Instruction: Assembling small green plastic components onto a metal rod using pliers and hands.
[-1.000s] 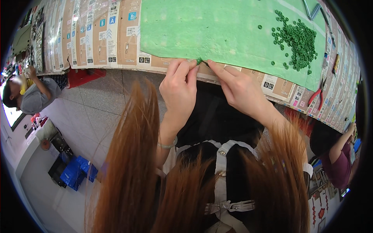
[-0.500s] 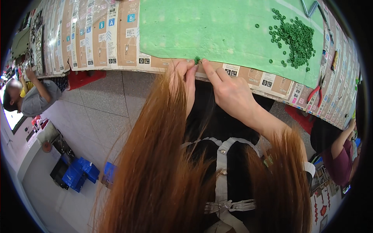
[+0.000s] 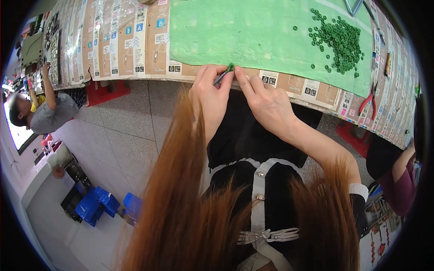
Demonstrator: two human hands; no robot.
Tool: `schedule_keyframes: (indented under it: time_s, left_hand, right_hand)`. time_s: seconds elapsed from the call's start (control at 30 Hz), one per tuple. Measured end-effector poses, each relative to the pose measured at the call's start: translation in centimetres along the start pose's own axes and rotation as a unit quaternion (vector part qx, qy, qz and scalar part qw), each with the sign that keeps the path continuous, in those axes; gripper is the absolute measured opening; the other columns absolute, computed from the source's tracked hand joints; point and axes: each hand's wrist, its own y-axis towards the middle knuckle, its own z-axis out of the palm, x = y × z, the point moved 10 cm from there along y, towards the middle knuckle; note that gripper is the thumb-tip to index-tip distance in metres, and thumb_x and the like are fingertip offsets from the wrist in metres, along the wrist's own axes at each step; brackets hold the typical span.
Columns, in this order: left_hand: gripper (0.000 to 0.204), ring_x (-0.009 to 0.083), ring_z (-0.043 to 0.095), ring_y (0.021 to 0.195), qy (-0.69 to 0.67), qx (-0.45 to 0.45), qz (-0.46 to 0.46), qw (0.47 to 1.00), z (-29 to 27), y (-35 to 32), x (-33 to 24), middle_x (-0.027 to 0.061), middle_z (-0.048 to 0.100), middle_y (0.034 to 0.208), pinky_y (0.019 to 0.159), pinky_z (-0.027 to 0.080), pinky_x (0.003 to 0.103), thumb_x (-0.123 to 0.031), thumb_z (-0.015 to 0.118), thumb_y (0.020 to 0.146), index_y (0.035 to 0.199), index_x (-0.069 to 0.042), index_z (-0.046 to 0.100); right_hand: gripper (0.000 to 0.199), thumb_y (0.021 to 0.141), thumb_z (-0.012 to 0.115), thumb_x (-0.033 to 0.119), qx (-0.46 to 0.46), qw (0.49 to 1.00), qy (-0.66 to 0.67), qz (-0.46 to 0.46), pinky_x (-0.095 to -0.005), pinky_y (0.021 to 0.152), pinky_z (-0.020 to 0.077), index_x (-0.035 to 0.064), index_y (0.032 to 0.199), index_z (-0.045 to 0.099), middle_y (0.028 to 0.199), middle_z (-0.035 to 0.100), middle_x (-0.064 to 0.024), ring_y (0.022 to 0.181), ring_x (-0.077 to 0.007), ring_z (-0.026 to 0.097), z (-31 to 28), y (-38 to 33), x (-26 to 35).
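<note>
At the near edge of the bench, both hands meet over one small green bead [image 3: 231, 67]. Left hand [image 3: 211, 97]: fingers together, pinched on a thin grey tool [image 3: 220, 77] whose tip points at the bead. Right hand [image 3: 266, 103]: thumb and forefinger closed on the bead. The bead lies at the front border of the green mat [image 3: 253, 34], just above the cardboard edge; its exact form is too small to make out.

Containers, left to right: blue crates [image 3: 97, 205] on the floor at lower left, contents not discernible. No tray holds the beads; a loose bead pile [image 3: 340, 40] rests directly on the mat at upper right, well apart from the hands, with a few strays beside it.

Hidden or cut off: long reddish hair [image 3: 181, 203] covers the left forearm and part of the right forearm. A person [image 3: 43, 113] in a grey shirt at far left is bent by the lens rim. Another person's arm [image 3: 400, 174] at far right is cut by the frame edge. Metal tools at the mat's top right are partly out of view.

Packages and labels: flat brown cardboard sheets [image 3: 120, 40] with white rectangular labels and small blue squares cover the bench left of the mat; more labelled sheets run under the mat's front edge toward the right. Red-handled pliers [image 3: 371, 100] lie on these at right.
</note>
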Motion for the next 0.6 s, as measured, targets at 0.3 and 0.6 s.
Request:
schedule_keyframes:
  time_s: [0.3,0.6]
  left_hand:
    - [0.012,0.0267,0.061,0.072,0.046,-0.001,0.029,0.999,0.3,0.1,-0.2,0.0117,0.060,0.085,0.061,0.048,0.033,-0.012,0.063,0.080,0.088,-0.004,0.061]
    - [0.010,0.0118,0.056,0.067,-0.004,-0.014,-0.004,1.000,0.4,0.1,-0.1,0.0062,0.059,0.079,0.053,0.043,0.023,-0.006,0.065,0.078,0.086,-0.001,0.064]
  right_hand:
    - [0.040,0.083,0.050,0.008,0.021,0.914,0.389,0.113,-0.0396,0.061,0.0494,0.0057,0.123,0.050,0.088,0.062,-0.0151,0.071,-0.0336,0.060,0.9,1.0,-4.3]
    - [0.052,0.076,0.053,0.003,0.056,0.982,0.154,0.095,-0.0362,0.050,0.0487,0.0039,0.127,0.045,0.085,0.059,-0.0131,0.059,-0.0287,0.060,0.5,0.2,-2.1]
